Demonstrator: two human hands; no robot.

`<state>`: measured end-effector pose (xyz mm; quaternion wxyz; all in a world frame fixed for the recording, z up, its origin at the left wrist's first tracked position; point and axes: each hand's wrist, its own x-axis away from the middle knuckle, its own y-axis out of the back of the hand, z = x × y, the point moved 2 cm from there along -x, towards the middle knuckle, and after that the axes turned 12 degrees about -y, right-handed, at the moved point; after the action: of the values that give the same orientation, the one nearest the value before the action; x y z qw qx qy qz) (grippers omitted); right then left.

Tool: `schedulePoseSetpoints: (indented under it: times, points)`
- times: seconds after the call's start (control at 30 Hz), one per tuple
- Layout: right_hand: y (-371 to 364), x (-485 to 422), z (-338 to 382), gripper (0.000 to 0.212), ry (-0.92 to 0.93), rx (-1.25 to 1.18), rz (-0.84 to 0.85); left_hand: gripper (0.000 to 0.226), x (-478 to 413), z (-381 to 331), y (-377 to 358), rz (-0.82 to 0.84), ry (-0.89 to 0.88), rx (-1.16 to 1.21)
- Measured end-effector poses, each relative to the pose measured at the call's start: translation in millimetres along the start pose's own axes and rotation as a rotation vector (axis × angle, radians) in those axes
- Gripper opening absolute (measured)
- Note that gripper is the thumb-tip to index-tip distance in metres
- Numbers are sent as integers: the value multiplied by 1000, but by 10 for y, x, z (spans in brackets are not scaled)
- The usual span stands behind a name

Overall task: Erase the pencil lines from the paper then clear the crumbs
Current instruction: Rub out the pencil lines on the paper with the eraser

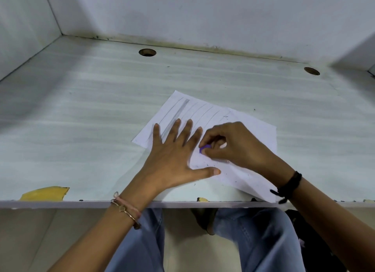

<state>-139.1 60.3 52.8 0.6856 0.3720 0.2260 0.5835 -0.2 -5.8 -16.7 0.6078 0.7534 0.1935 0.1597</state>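
paper [257,129]: a white sheet lying flat and askew on the bench, right of centre, its near corner reaching the front edge.
pencil lines [183,109]: grey strokes across the sheet's far left part, one of them a broad smudged band.
eraser [203,149]: a small purple piece on the paper, mid-sheet, only its tip showing.
crumbs [235,181]: dark specks scattered over the sheet's near half, a few on the bench beside it.
right grip [233,143]: fingers and thumb curled tight round the eraser, pressing it to the paper.
left grip [174,160]: wide open and holding nothing, fingers spread, palm flat on the sheet's left edge and partly on the bench.
wrists: thin bangle [125,208] on the left, black band [288,187] on the right.
bench [81,109]: pale streaked top with two round holes [147,52] near the back and a yellow chipped patch [44,193] at the front left edge.
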Motion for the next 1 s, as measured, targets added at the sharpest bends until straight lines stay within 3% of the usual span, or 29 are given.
schedulePoseSetpoints:
  times: [0.07,0.17,0.33,0.47,0.6,0.73,0.9,1.0]
  points:
    - [-1,-9,21,8,1,10,-10,111,1,4,-2,-12,-3,7]
    - [-54,76,97,7,11,37,172,116,1,13,-11,-13,-19,-4]
    - [85,-108,50,9,-28,67,5,112,8,1,-6,-23,-11,17]
    - [-24,15,136,7,-21,87,241,117,12,7,-3,-15,-23,5]
    - [73,-125,51,7,-59,40,29,114,15,-3,4,-16,-8,22]
    - [-25,9,149,7,-30,91,246,116,19,-10,25,7,-21,8]
    - [56,-116,64,7,-63,51,32,114,13,-2,13,0,-8,13]
    - [-34,-7,144,6,-35,93,219,115,14,-6,15,6,-20,7]
